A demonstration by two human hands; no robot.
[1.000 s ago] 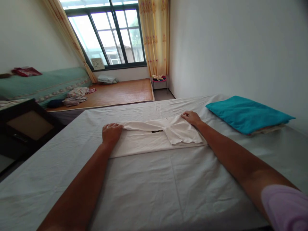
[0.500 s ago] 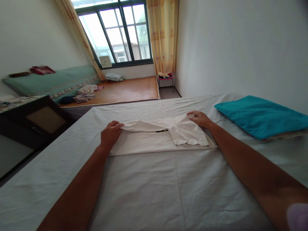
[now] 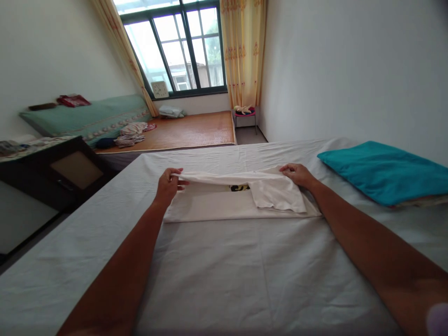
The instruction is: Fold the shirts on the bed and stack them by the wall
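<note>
A white T-shirt (image 3: 210, 204) lies partly folded on the bed, its long side across my view. One sleeve (image 3: 276, 193) is laid over the body at the right, and part of a dark and yellow print (image 3: 240, 187) shows beside it. My left hand (image 3: 169, 185) pinches the far left corner between thumb and forefinger and holds that edge a little raised, the other fingers underneath. At the far right corner, near the shoulder, my right hand (image 3: 297, 175) is closed on the cloth with its fingertips.
The pale bed sheet (image 3: 210, 275) spreads under the shirt. A teal cushion (image 3: 385, 170) lies at the right by the wall. Beyond stands a second bed with a brown mat (image 3: 196, 128) and crumpled clothes (image 3: 131, 134). A dark cabinet (image 3: 66, 172) is at the left.
My left hand has lifted the far left edge of the shirt, so more of the print shows. My right hand stays at its corner. The view has shifted slightly.
</note>
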